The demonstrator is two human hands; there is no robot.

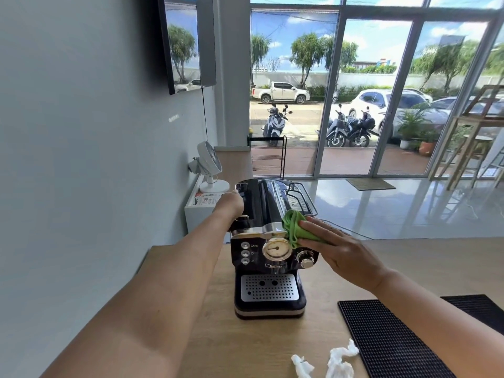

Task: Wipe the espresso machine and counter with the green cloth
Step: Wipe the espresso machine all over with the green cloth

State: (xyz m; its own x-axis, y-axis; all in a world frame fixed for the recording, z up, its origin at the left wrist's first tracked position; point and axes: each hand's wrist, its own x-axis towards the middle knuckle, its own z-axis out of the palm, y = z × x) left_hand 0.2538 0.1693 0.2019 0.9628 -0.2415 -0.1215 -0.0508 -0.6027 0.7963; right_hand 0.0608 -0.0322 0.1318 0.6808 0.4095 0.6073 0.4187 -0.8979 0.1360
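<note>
A black and chrome espresso machine [268,257] stands on the wooden counter [218,336], front panel facing me. My right hand [338,252] presses the bunched green cloth [293,227] against the machine's top right edge, just above the round gauge. My left hand [231,204] reaches over the machine's rear left corner and grips it there. The fingers of that hand are partly hidden behind the machine's body.
Two crumpled white tissues [327,362] lie on the counter near me. A black rubber bar mat [387,339] covers the counter's right side. A small white fan [208,167] sits on a white box by the left wall. Glass doors stand beyond the counter.
</note>
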